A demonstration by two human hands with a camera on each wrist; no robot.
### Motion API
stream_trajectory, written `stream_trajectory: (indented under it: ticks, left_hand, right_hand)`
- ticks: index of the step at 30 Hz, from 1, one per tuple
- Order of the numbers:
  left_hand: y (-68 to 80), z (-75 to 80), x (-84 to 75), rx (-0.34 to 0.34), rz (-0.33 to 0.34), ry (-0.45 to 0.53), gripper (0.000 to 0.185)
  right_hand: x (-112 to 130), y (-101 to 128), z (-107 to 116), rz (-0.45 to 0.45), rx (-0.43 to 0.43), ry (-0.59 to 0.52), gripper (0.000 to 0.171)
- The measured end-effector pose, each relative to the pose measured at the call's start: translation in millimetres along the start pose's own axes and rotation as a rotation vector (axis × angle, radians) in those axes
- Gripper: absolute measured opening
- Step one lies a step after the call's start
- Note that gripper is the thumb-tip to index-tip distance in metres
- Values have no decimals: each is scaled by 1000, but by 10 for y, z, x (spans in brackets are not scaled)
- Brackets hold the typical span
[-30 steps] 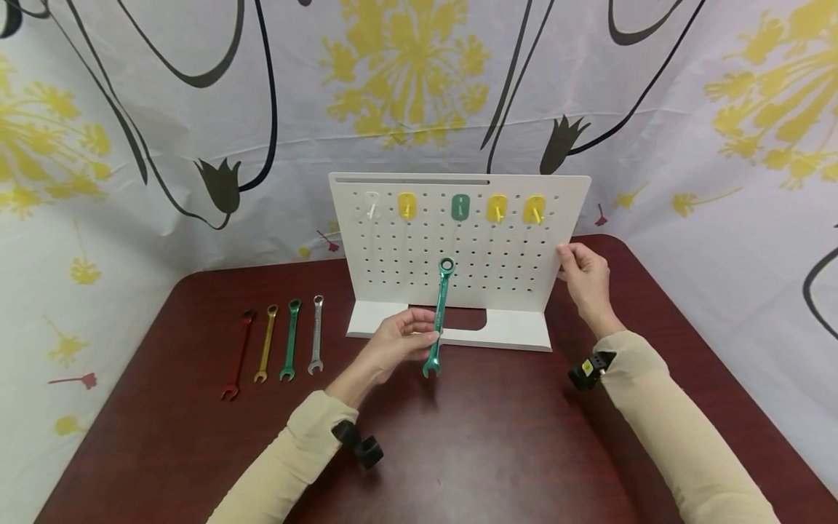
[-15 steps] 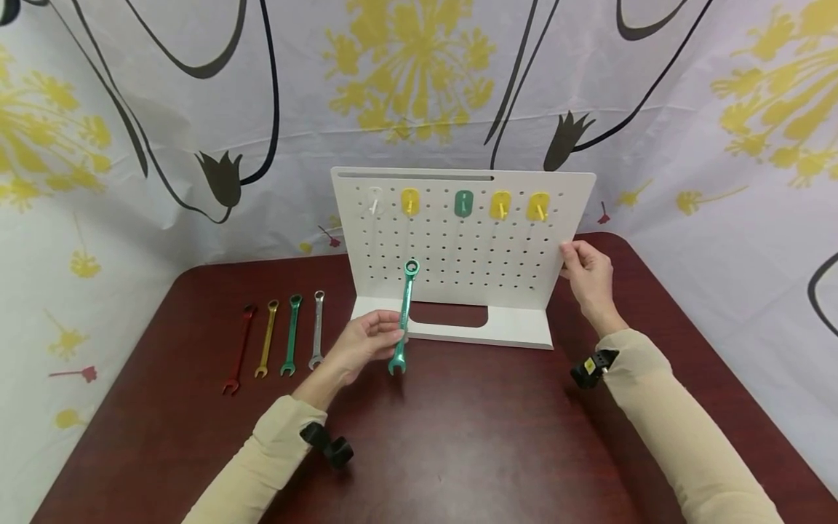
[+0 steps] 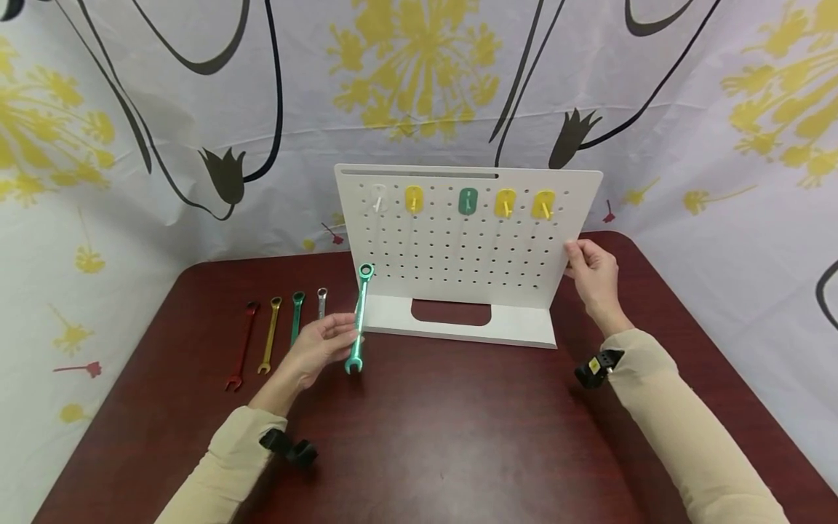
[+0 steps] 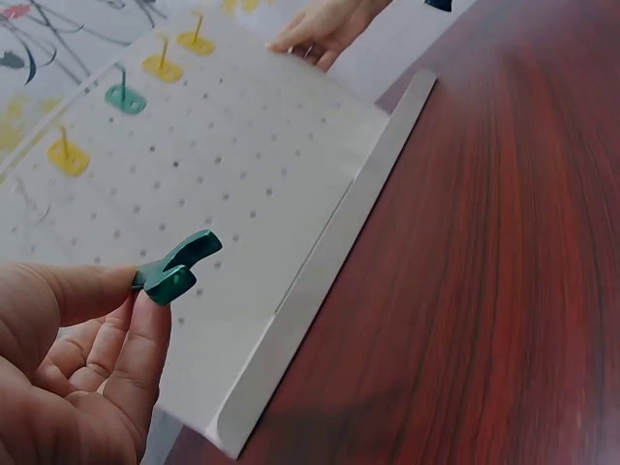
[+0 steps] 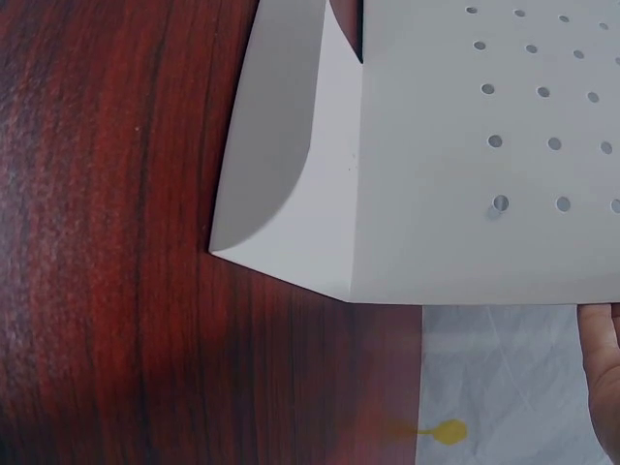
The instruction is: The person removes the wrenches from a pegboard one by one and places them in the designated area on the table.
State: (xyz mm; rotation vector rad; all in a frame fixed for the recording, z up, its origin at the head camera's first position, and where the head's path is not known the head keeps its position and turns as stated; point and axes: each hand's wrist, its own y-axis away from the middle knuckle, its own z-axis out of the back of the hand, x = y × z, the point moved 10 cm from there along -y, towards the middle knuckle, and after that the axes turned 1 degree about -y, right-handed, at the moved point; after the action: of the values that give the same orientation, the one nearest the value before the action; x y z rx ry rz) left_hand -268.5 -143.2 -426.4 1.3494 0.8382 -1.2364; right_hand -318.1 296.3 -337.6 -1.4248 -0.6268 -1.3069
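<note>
My left hand (image 3: 319,345) pinches a green combination wrench (image 3: 360,313) between thumb and fingers, ring end up and open end down, just off the left front of a white pegboard (image 3: 452,247). In the left wrist view the open jaw of this wrench (image 4: 176,273) points toward the camera. With thumb and fingers, my right hand (image 3: 594,278) grips the pegboard's right edge. Along the board's upper part sit a clear hook (image 3: 378,198), a green hook (image 3: 468,201) and several yellow hooks (image 3: 414,199); nothing hangs on them.
On the dark red table (image 3: 458,429), left of the board, lie a red wrench (image 3: 244,346), a gold wrench (image 3: 270,335), a second green wrench (image 3: 297,316) and a silver wrench (image 3: 321,302). My left hand partly covers the last two. A patterned cloth (image 3: 419,87) hangs behind.
My left hand has carried the green wrench leftward, from before the board's middle to its left side. The right hand keeps its grip on the board's edge.
</note>
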Motion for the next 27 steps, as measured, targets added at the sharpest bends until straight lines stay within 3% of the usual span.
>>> stream_trajectory:
  ticks: [13, 19, 27]
  left_hand:
    - [140, 414, 111, -41, -2, 23, 49]
    - [185, 596, 138, -76, -1, 48, 47]
    - [239, 852, 181, -132, 15, 8, 51]
  right_hand:
    - [-202, -82, 42, -32, -14, 58, 29]
    - [-231, -89, 40, -40, -19, 35, 26]
    - [-268, -107, 46, -43, -29, 54, 26]
